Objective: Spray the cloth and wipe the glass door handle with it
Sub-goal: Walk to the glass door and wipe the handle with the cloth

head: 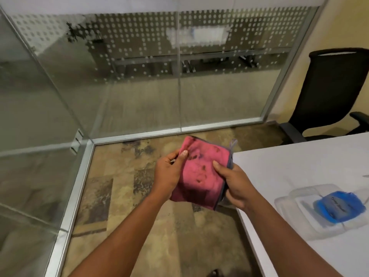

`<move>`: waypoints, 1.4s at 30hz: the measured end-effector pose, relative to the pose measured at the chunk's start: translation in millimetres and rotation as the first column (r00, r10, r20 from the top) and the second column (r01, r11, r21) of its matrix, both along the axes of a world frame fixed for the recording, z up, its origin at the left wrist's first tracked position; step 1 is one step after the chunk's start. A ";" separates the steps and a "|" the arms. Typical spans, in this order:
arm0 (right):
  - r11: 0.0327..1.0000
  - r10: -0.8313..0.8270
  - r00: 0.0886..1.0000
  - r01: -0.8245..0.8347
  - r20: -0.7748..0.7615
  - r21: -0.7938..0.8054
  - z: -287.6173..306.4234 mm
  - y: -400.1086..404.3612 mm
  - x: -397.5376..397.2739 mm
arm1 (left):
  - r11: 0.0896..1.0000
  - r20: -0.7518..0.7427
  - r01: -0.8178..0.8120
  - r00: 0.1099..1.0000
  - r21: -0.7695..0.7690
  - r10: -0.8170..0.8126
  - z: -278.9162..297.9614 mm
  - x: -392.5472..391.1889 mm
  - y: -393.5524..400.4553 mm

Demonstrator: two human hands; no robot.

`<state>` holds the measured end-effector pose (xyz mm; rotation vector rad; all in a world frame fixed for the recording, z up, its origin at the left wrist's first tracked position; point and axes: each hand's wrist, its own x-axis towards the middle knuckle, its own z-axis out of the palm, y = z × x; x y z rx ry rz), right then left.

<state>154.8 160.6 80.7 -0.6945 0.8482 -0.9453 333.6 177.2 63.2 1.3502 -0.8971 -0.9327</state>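
A folded pink cloth (201,172) with dark stains and a grey-blue edge hangs in front of me above the floor. My left hand (169,172) grips its left side, thumb on top near the upper corner. My right hand (233,184) pinches its right edge, next to the corner of the white table. A glass door (36,108) stands at the left with a metal hinge fitting low on its frame; no handle shows in this view. I see no spray bottle.
A white table (299,176) fills the lower right, bearing a clear plastic tray (299,230) with a blue packet (337,206) in it. A black office chair (329,92) stands beyond it. Glass partitions (179,76) with aluminium floor frames close off the front and left. Patterned carpet lies below.
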 end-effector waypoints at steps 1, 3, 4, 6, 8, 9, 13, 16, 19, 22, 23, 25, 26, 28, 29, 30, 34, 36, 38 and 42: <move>1.000 0.009 1.000 -0.009 -0.003 -0.001 3.0 7.1 7.1 | 1.000 -0.009 -0.010 1.000 -0.001 0.010 1.1 6.4 10.0; 1.000 0.029 0.999 -0.029 -0.015 0.003 8.0 22.9 21.1 | 1.000 -0.026 -0.027 0.999 -0.006 0.027 3.5 19.5 31.9; 0.999 0.041 0.999 -0.041 -0.023 0.007 10.2 30.7 27.9 | 0.999 -0.037 -0.042 0.998 -0.013 0.042 4.8 26.0 42.8; 0.997 0.077 0.997 -0.076 -0.030 0.011 14.4 46.3 41.7 | 0.997 -0.064 -0.069 0.996 -0.025 0.068 7.9 38.9 64.3; 0.993 0.121 0.992 -0.121 -0.041 0.000 18.6 61.5 54.6 | 0.994 -0.068 -0.102 0.993 -0.039 0.099 9.7 50.4 85.4; 0.990 0.143 0.988 -0.144 -0.049 -0.006 20.5 69.5 61.0 | 0.991 -0.055 -0.122 0.991 -0.049 0.119 10.0 56.3 96.4; 0.978 0.207 0.977 -0.207 -0.047 0.008 22.0 98.3 84.1 | 0.981 -0.014 -0.181 0.983 -0.074 0.181 14.4 77.1 138.0; 0.971 0.238 0.970 -0.238 -0.044 0.006 22.8 114.4 99.0 | 0.962 0.013 -0.260 0.965 -0.081 0.261 17.5 87.2 164.0; 0.951 0.307 0.951 -0.308 -0.027 -0.020 25.3 126.8 112.0 | 0.940 -0.019 -0.333 0.943 -0.069 0.332 21.6 92.0 189.9; 0.920 0.389 0.920 -0.391 -0.043 -0.041 29.4 139.0 123.0 | 0.908 -0.065 -0.417 0.908 -0.045 0.414 24.7 96.8 216.6; 0.909 0.413 0.910 -0.415 -0.051 -0.042 30.9 143.6 125.9 | 0.897 -0.073 -0.441 0.896 -0.038 0.437 26.4 97.5 225.7; 0.882 0.467 0.883 -0.469 -0.047 -0.042 32.9 154.2 130.3 | 0.877 -0.087 -0.479 0.876 -0.031 0.475 29.5 96.6 245.8; 0.867 0.495 0.868 -0.497 -0.037 -0.041 33.7 160.3 132.0 | 0.866 -0.092 -0.500 0.864 -0.030 0.495 30.5 95.1 256.9; 0.836 0.547 0.837 -0.547 -0.025 -0.034 34.6 174.1 134.1 | 0.833 -0.086 -0.553 0.831 -0.019 0.549 32.3 91.2 280.5; 0.819 0.573 0.819 -0.573 -0.024 -0.029 35.0 182.3 134.8 | 0.812 -0.086 -0.584 0.809 -0.004 0.582 32.7 89.6 293.1; 0.800 0.599 0.800 -0.600 -0.023 -0.026 35.2 190.7 135.5 | 0.785 -0.084 -0.619 0.782 0.010 0.618 32.5 88.6 306.4; 0.702 0.711 0.702 -0.712 -0.042 -0.032 35.3 223.1 138.7 | 0.673 -0.065 -0.738 0.670 0.050 0.739 29.6 80.0 364.2; 0.656 0.754 0.656 -0.754 -0.035 -0.025 34.3 240.0 141.6 | 0.625 -0.046 -0.778 0.623 0.060 0.781 29.1 73.5 394.1; 0.607 0.793 0.608 -0.794 -0.030 -0.031 33.0 257.9 145.3 | 0.581 -0.041 -0.812 0.579 0.060 0.814 28.8 67.4 424.1; 0.522 0.852 0.523 -0.852 -0.018 -0.035 34.4 300.0 155.3 | 0.490 -0.042 -0.870 0.488 0.054 0.872 29.7 57.6 485.1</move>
